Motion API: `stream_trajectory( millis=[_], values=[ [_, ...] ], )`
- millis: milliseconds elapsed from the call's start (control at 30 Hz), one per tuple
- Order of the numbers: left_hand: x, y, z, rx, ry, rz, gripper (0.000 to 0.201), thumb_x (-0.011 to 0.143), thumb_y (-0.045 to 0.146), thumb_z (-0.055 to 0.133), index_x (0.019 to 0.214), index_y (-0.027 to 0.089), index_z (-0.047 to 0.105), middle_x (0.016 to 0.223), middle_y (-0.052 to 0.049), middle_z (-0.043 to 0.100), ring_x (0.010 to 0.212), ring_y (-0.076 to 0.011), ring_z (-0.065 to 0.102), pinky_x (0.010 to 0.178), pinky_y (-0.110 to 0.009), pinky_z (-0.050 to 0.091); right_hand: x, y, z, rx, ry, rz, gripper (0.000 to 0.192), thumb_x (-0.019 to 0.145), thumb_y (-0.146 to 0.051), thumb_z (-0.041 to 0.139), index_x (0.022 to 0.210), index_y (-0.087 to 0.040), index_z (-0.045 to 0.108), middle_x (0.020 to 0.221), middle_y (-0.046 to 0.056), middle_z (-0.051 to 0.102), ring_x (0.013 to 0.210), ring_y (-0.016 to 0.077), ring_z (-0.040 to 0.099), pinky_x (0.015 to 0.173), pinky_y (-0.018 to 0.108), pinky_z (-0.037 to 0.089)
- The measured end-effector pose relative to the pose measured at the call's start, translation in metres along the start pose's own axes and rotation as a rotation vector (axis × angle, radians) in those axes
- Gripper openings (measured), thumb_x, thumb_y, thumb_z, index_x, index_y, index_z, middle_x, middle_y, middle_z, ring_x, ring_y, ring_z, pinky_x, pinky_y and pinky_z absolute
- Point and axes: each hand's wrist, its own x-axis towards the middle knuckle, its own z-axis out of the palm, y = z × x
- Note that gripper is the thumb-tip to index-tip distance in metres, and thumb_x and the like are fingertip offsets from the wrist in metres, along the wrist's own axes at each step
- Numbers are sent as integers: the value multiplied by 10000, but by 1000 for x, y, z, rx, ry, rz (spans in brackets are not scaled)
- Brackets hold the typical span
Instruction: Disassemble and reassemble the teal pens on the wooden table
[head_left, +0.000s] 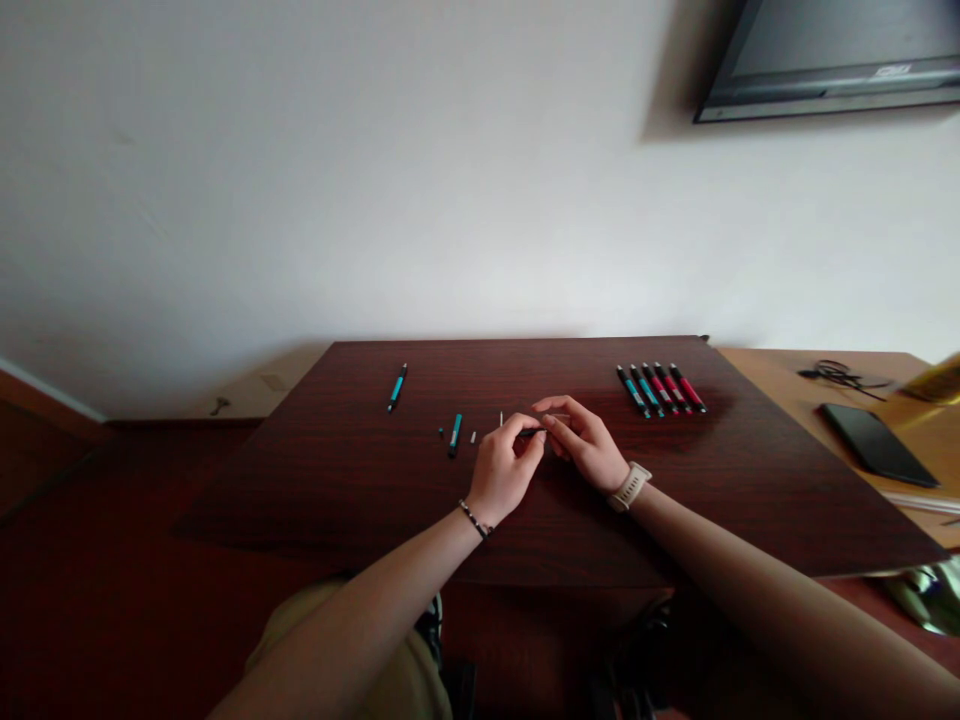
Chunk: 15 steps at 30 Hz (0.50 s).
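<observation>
Bare forearms, beaded dark bracelet (475, 520) on left wrist, pale-strapped watch (630, 487) on right wrist, khaki trousers (390, 680)

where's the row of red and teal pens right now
In the head view the row of pens lies at the far right of the dark table, beyond the right hand.

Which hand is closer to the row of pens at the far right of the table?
Right. The right hand sits just left of the row of pens; the left hand lies beyond it, farther left.
</observation>
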Motion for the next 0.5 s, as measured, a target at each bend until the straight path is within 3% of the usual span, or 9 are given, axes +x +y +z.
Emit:
stream_trajectory(
  millis=[500],
  values=[
    [3, -5, -4, 39, -5, 41, 113, 1003, 269, 587, 1063, 231, 675, 1022, -24, 753, 895, -180, 705, 813, -290, 542, 2, 4, -1, -2, 40, -4, 375, 993, -547, 611, 1194, -230, 626, 652, -54, 482, 518, 111, 405, 469, 246, 295]
  ],
)
